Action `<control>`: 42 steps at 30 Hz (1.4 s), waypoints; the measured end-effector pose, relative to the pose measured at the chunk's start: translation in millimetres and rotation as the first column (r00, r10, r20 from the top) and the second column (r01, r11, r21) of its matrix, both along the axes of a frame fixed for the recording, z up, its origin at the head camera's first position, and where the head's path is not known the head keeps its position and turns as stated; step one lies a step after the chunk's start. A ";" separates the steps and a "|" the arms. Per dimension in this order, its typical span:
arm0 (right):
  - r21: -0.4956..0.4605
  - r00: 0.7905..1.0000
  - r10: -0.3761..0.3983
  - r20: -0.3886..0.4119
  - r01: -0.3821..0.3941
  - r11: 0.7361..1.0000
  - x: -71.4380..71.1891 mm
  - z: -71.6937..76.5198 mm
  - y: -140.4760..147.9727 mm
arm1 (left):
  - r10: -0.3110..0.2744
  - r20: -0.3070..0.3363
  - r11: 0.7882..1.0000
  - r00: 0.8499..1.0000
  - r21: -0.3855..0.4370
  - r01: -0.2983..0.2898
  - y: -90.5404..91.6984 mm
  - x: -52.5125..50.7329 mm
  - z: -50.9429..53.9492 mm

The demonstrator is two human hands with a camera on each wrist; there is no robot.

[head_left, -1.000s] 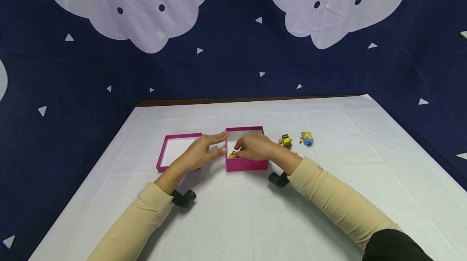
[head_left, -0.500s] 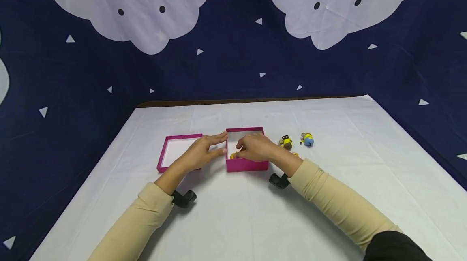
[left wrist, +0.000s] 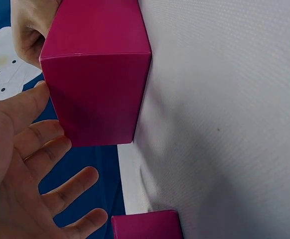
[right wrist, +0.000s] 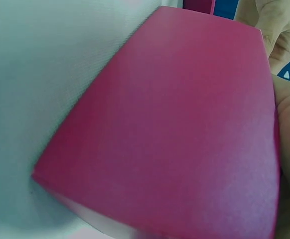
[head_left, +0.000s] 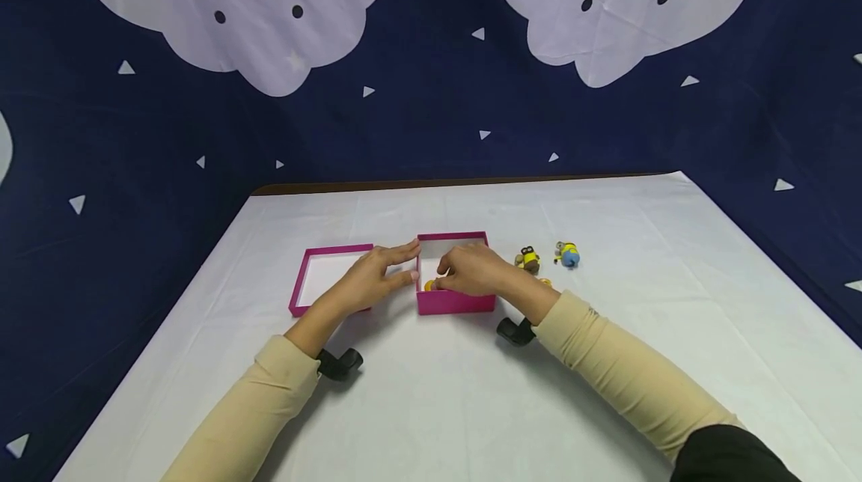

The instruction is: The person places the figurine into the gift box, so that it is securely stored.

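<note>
A deep pink box [head_left: 456, 303], uncovered with a white inside, stands on the white table. My right hand [head_left: 474, 270] reaches over its front wall, thumb and fingers curled on a small yellow toy figure [head_left: 429, 285] in the near left corner; the fingers hide most of the figure. On the box's left side, my left hand [head_left: 370, 276] has its fingers spread; in the left wrist view, the thumb and some fingertips touch the edge of the box [left wrist: 95, 94]. The right wrist view shows mainly the box's outer wall [right wrist: 175, 114], which hides the right fingertips.
The pink box lid [head_left: 330, 251] lies to the left, inside up, partly behind my left hand. Right of the box are a yellow and brown minion figure [head_left: 528, 260], a blue and yellow minion figure [head_left: 568, 254] and a yellow piece [head_left: 545, 282] mostly hidden by the right arm.
The yellow figure in the box has turned slightly under my right fingers, showing a plainer yellow side. My left hand, the box and the lid stay in place.
</note>
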State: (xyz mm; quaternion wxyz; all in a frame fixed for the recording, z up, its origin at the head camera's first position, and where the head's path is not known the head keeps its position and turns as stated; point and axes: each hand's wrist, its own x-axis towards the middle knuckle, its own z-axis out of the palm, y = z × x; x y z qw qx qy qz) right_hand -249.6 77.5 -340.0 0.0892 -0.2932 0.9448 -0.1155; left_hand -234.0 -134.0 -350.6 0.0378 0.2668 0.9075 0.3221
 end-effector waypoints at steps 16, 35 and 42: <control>-0.180 0.996 -0.069 -0.049 0.059 0.982 2.0 -1.5 6.9 | -0.001 0.034 1.000 0.999 -0.010 0.002 -0.7 0.3 4.7; -0.329 0.987 -0.157 -0.021 0.141 0.934 19.4 32.4 46.1 | -0.024 0.047 1.000 0.999 0.020 0.023 -2.6 -4.0 1.6; -0.350 0.980 -0.199 -0.021 0.179 0.919 24.8 37.7 68.2 | -0.014 0.035 1.000 0.999 0.014 0.014 -2.3 -3.3 0.4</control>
